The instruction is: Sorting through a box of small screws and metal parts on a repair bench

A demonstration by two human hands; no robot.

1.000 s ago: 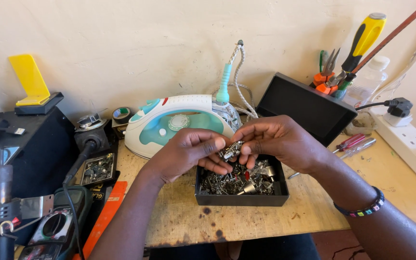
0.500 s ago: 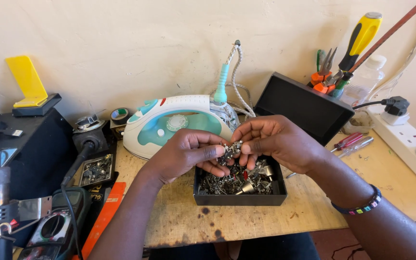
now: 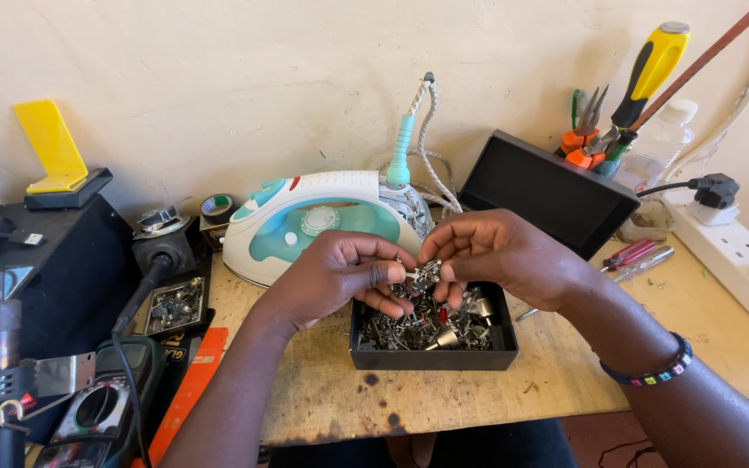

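Nearest the camera: worn wooden bench (image 3: pixel 444 407), front edge w/ dark scorch marks. Both forearms came in from below; beaded bracelet (image 3: pixel 648 374) on R wrist.

On bench centre: shallow black rectangular tray (image 3: pixel 433 357), filled w/ small silvery metal parts (image 3: pixel 409 331), a few red bits mixed in. Both hands were directly above tray, near its back edge.

L hand (image 3: pixel 340 282): grip closed, thumb + fingertips pinched on a small cluster of tangled metal pieces (image 3: pixel 422 277). R hand (image 3: pixel 500 256): grip also closed on same cluster from opposite side, fingers curled down over it. Cluster was held between the two hands, just above the parts heap; can't tell whether it touched the heap.

L of tray, near bench edge: orange flat strip (image 3: pixel 188 390), multimeter w/ dial (image 3: pixel 97 407), second small black tray of metal bits (image 3: pixel 175 303), black box-shaped unit (image 3: pixel 54 260).

Behind hands: white-and-teal clothes iron (image 3: pixel 314 217) lying on bench, braided cord (image 3: pixel 426 147) rising at its heel. Roll of dark tape (image 3: pixel 216 206) just L of iron's tip.

R side: black rectangular box (image 3: pixel 548 191) tilted, red-handled small screwdriver (image 3: pixel 630 254) beside it, white power strip (image 3: pixel 739 260) w/ black plug (image 3: pixel 714 189).

Farthest: yellow stand (image 3: pixel 49 147) atop black unit; pliers + yellow-handled screwdriver (image 3: pixel 652 65) upright in holder, against cream wall (image 3: pixel 262 78).
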